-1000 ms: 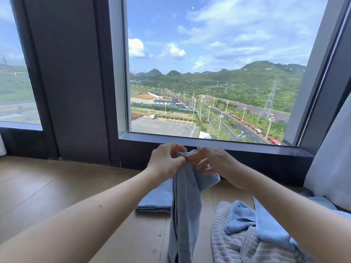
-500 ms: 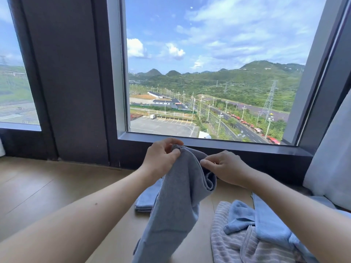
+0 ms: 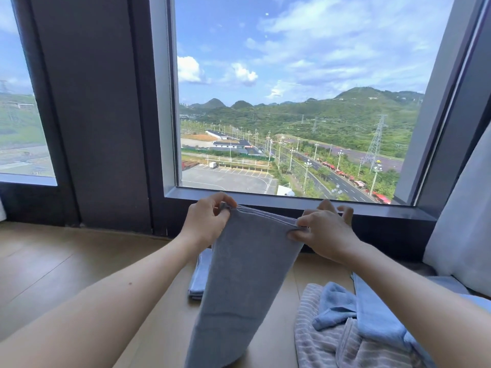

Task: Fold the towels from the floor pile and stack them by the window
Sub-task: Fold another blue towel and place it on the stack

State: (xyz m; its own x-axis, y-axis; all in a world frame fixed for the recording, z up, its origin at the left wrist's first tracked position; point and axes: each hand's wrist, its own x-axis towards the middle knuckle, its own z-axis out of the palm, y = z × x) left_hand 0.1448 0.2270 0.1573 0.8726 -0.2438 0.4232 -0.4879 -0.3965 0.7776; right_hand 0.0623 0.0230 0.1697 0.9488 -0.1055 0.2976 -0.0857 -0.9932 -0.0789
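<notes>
Grey-blue terry cloth hangs between two bare hands, seen from the wearer's own head. The towel (image 3: 247, 274) is stretched taut along its top edge, doubled so that several layers show there. It drops from the fingers past the bottom of the view.

The left hand (image 3: 206, 221) pinches the top left corner, its fingers (image 3: 225, 205) curled over the edge with the thumb pressed against them. The right hand (image 3: 324, 232) pinches the top right corner between thumb and forefinger. Its other fingers (image 3: 348, 211) are lifted and loosely spread behind the cloth, holding nothing. Both forearms reach in from the lower corners.

Below the left fingers, partly hidden behind the hanging cloth, a folded light blue towel (image 3: 198, 280) lies flat on the wooden floor (image 3: 66, 261), near the wall under the window.

Below the right fingers and nearer the wearer lies the unfolded pile. It is a grey-and-white striped towel (image 3: 318, 341) with a crumpled blue towel (image 3: 334, 306) on top. A longer blue towel (image 3: 377, 314) is draped beside them, running under the right forearm.

Just beyond both sets of fingertips runs the dark window sill (image 3: 292, 201). Above it a large window (image 3: 292, 102) shows sky, green hills and a road. Well to the right of the right fingers hangs a white curtain (image 3: 465, 221).
</notes>
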